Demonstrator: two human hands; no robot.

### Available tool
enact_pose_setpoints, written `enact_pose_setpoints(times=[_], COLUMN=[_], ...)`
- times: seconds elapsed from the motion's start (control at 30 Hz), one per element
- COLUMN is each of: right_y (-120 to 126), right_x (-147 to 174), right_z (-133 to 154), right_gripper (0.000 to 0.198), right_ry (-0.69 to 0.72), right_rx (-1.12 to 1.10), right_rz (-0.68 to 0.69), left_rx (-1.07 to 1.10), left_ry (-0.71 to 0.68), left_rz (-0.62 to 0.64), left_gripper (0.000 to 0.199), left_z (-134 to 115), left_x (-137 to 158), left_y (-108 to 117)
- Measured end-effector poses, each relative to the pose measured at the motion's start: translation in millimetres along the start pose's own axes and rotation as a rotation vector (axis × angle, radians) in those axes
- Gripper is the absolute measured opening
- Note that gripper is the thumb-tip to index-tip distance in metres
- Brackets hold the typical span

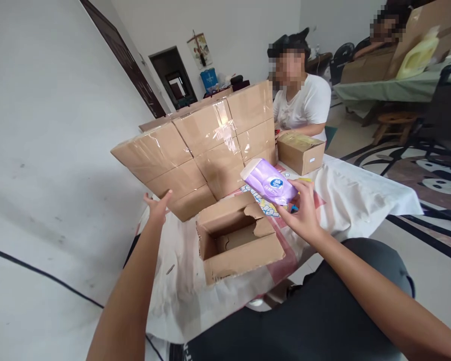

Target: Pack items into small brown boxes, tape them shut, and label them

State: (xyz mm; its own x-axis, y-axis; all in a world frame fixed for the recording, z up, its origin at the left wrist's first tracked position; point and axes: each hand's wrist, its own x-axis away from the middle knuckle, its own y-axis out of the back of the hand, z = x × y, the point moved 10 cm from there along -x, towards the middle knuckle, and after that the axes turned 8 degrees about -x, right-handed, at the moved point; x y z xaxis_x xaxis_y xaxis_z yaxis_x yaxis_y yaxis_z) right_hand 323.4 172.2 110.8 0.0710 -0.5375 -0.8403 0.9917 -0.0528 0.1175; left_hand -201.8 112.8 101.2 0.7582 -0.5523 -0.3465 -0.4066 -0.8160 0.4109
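Observation:
My right hand grips one end of a purple plastic-wrapped tissue pack with a blue oval label. The pack is tilted, held in the air beyond and above an open cardboard box. That box has torn edges, and the part of its inside that I can see holds only a flat brown bottom. On the other side, my left hand is raised with fingers spread, holding nothing. It is close to the lower left of a wall of taped cardboard boxes.
A cloth-covered table carries the boxes. Across it sits a person in a white shirt, beside a taped carton. A white wall rises at the left. A second table at the right bears a yellow jug.

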Motion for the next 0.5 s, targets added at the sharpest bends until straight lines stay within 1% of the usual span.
enact_pose_setpoints(times=[0.07,0.13,0.2,0.3,0.4,0.5], right_y=[-2,-5,-8,-14,-20,-25], right_x=[3,7,11,16,17,18], right_z=[-2,-4,-8,-9,-3,5], right_gripper=[0.061,0.063,0.065,0.064,0.063,0.065], right_ry=[0.009,0.018,0.010,-0.016,-0.030,-0.014], right_rx=[0.017,0.021,0.012,0.009,-0.004,-0.016], right_rz=[0.005,0.025,0.049,0.081,0.117,0.149], left_rx=[0.051,0.098,0.132,0.159,0.169,0.159], left_ry=[0.101,0.137,0.144,0.129,0.104,0.090], left_rz=[0.046,0.068,0.070,0.061,0.051,0.057], left_gripper=[0.081,0.074,0.071,0.072,0.072,0.072], left_z=[14,23,30,37,40,42], left_x=[-19,-28,-33,-42,-52,-62], left_y=[-18,-29,-33,-36,-39,-43])
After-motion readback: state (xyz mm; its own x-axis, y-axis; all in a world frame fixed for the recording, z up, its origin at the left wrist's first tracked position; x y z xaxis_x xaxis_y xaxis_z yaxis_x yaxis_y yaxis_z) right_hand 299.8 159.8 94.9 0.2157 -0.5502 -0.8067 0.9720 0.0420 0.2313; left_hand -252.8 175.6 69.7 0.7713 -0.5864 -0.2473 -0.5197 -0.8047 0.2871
